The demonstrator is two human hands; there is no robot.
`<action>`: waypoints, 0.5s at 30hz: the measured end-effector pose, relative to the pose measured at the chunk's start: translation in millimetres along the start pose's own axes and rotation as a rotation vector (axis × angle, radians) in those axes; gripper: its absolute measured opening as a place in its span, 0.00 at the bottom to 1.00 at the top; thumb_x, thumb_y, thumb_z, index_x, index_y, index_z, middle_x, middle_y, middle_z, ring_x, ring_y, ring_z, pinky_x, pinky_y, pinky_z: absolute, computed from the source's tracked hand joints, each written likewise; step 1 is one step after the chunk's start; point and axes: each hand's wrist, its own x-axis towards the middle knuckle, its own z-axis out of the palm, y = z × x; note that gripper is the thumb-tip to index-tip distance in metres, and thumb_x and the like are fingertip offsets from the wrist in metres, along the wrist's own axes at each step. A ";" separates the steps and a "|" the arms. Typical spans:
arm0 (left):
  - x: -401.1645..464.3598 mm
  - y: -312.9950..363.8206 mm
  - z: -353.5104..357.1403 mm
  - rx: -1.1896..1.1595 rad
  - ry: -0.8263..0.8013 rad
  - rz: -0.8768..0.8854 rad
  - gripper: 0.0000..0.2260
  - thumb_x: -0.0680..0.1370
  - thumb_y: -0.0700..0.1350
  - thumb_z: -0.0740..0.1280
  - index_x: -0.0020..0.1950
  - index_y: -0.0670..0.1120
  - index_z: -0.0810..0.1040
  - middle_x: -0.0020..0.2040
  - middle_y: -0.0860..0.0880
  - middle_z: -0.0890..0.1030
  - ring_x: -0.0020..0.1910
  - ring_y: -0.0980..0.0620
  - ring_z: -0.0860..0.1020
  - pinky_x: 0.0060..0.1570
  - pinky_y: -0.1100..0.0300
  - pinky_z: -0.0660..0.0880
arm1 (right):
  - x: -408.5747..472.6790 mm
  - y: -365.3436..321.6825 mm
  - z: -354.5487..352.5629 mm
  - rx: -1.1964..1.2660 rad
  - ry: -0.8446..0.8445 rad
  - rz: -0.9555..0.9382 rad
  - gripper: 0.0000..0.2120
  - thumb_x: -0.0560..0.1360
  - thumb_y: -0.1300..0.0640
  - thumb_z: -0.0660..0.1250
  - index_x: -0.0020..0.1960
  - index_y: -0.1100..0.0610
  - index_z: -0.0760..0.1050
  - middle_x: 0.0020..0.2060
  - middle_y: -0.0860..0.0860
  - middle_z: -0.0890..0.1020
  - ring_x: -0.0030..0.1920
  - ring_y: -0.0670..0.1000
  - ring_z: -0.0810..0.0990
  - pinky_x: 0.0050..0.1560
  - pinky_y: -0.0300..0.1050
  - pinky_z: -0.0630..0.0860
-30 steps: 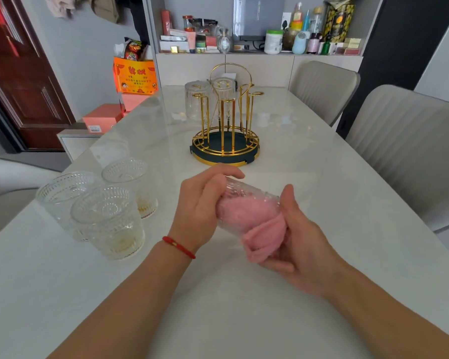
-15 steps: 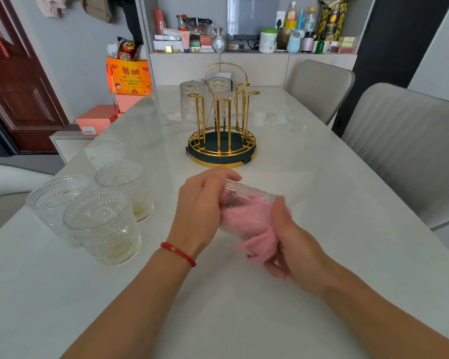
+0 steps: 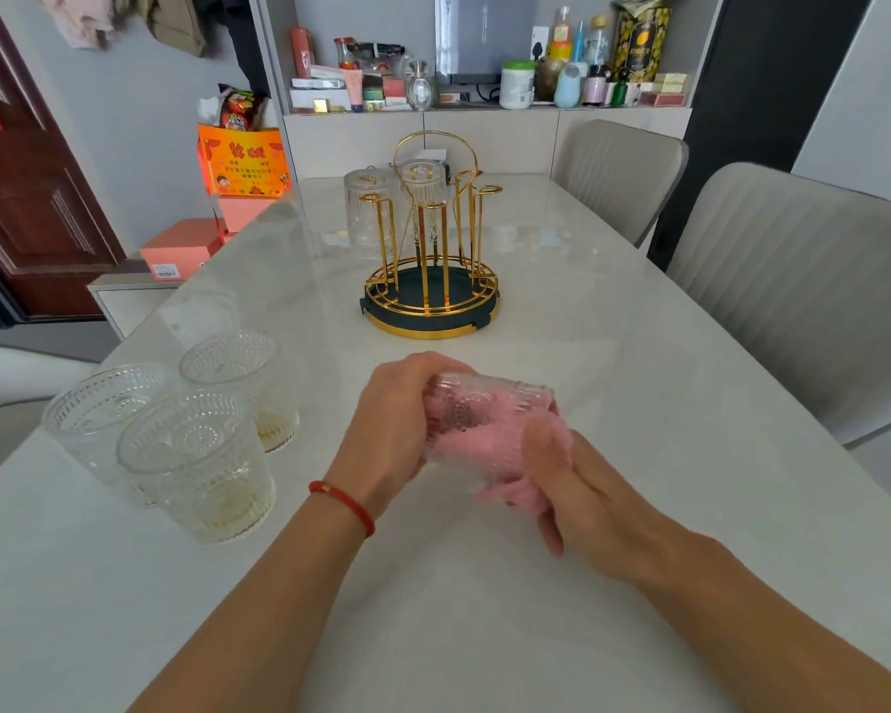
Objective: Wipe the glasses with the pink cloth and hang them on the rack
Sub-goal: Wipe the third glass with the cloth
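Note:
My left hand [image 3: 389, 429] grips the base end of a clear patterned glass [image 3: 477, 409] that lies on its side above the table. The pink cloth [image 3: 515, 455] is stuffed into the glass and spills out of its mouth. My right hand [image 3: 582, 501] holds the cloth at the mouth, fingers partly hidden inside it. Three more patterned glasses [image 3: 196, 460] stand upright at the left. The gold rack [image 3: 433, 280] on its dark round base stands further back, with two ribbed glasses [image 3: 371, 213] hanging upside down on its far side.
The white marble table [image 3: 639, 352] stretches ahead. Two grey chairs [image 3: 793, 301] stand along its right side. A cluttered shelf [image 3: 484, 90] runs behind the table, and orange boxes [image 3: 181, 249] sit at the back left.
My right hand has twisted the cloth in the glass and pushed it deeper. The glass has turned a little in my left hand. The view has shifted slightly.

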 end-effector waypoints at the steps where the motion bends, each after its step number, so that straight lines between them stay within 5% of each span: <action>1: 1.4 -3.4 -0.8 0.037 0.057 0.187 0.19 0.84 0.45 0.55 0.46 0.48 0.86 0.38 0.50 0.84 0.32 0.56 0.79 0.27 0.67 0.70 | 2.5 -0.6 1.0 0.178 -0.003 0.112 0.57 0.64 0.16 0.48 0.52 0.70 0.79 0.37 0.66 0.83 0.25 0.44 0.76 0.22 0.38 0.67; 4: 3.2 -17.6 -9.4 0.167 0.110 0.722 0.20 0.82 0.48 0.54 0.54 0.43 0.86 0.46 0.51 0.85 0.44 0.53 0.81 0.41 0.62 0.74 | 4.3 -11.4 -0.6 0.875 -0.130 0.399 0.42 0.69 0.26 0.56 0.53 0.62 0.85 0.32 0.55 0.79 0.22 0.49 0.70 0.15 0.34 0.57; 7: 4.4 -17.7 -12.0 0.288 0.055 0.914 0.22 0.81 0.48 0.53 0.60 0.40 0.83 0.45 0.51 0.82 0.44 0.50 0.81 0.43 0.61 0.72 | 4.1 -15.3 -9.0 1.119 -0.219 0.421 0.38 0.72 0.30 0.57 0.50 0.63 0.86 0.29 0.56 0.80 0.21 0.50 0.75 0.12 0.32 0.59; 9: 1.5 -13.4 -10.1 0.164 -0.019 0.674 0.21 0.78 0.49 0.54 0.61 0.45 0.83 0.41 0.53 0.82 0.38 0.53 0.78 0.36 0.61 0.71 | 8.8 -9.9 -10.7 0.872 -0.165 0.376 0.43 0.69 0.25 0.55 0.51 0.62 0.85 0.30 0.58 0.78 0.22 0.54 0.74 0.15 0.36 0.64; 12: -2.7 -2.7 -3.1 -0.074 -0.140 -0.032 0.19 0.77 0.55 0.58 0.57 0.50 0.85 0.32 0.52 0.76 0.24 0.55 0.68 0.26 0.66 0.63 | 4.4 -6.3 -9.8 0.198 -0.036 0.080 0.47 0.62 0.15 0.51 0.48 0.56 0.82 0.31 0.60 0.80 0.29 0.54 0.79 0.20 0.41 0.74; 15: -2.6 4.3 6.7 -0.113 -0.026 -0.139 0.19 0.84 0.48 0.56 0.53 0.42 0.85 0.24 0.54 0.73 0.19 0.58 0.68 0.21 0.69 0.61 | -3.0 -3.6 -4.0 -0.022 -0.043 -0.118 0.34 0.67 0.18 0.47 0.46 0.38 0.82 0.35 0.60 0.82 0.31 0.46 0.82 0.28 0.30 0.72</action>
